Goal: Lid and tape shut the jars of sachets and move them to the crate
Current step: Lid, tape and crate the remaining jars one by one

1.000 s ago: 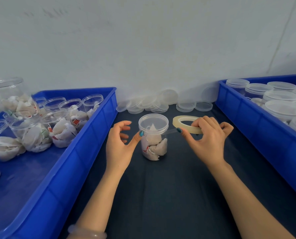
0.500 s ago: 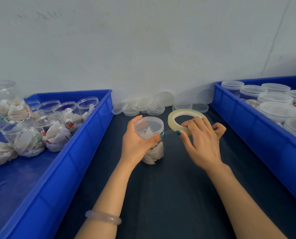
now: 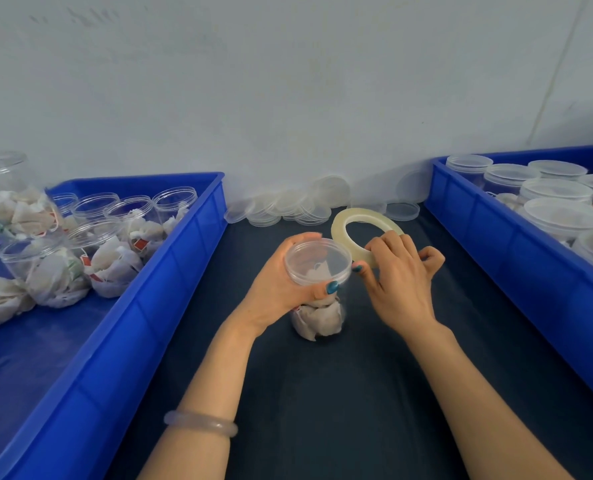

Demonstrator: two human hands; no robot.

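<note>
On worktop [image 3: 322, 393]: lidded jar [image 3: 317, 263] of sachets [image 3: 319, 320], clasped near top by left grip [image 3: 274, 285]. Just right, tape roll [image 3: 340, 225] pinched in right grip [image 3: 399, 275]. Beyond, loose lids [image 3: 288, 211] by wall. Left crate [image 3: 170, 282], right crate [image 3: 496, 244] flanking.

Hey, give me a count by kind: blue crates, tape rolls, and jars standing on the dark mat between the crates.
Blue crates: 2 (left, right)
Tape roll: 1
Jar on the mat: 1
Total: 4
</note>
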